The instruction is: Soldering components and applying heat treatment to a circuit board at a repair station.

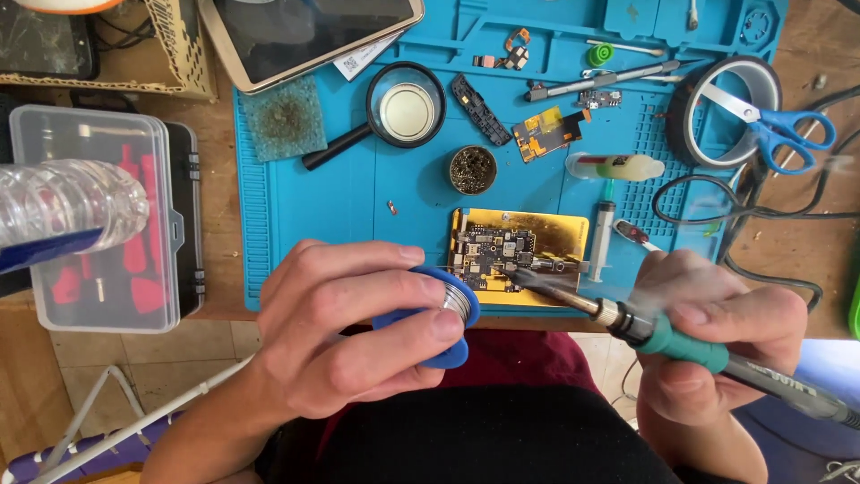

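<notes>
My left hand [358,327] grips a blue spool of solder wire [452,314] just in front of the mat's near edge. My right hand [712,345] holds a soldering iron [667,341] with a teal grip; its dark tip rests on a small circuit board [493,255]. The board sits clamped on a gold-coloured plate [560,231] on the blue work mat [296,206]. A faint wisp of smoke rises near my right hand.
On the mat lie a magnifying glass [405,112], a brass-wool tip cleaner [472,170], a syringe [600,237], a flux tube [618,167], tweezers, small phone parts and a green sponge [285,116]. Tape roll with blue scissors [788,130] right; clear plastic box [98,224] and bottle [63,211] left.
</notes>
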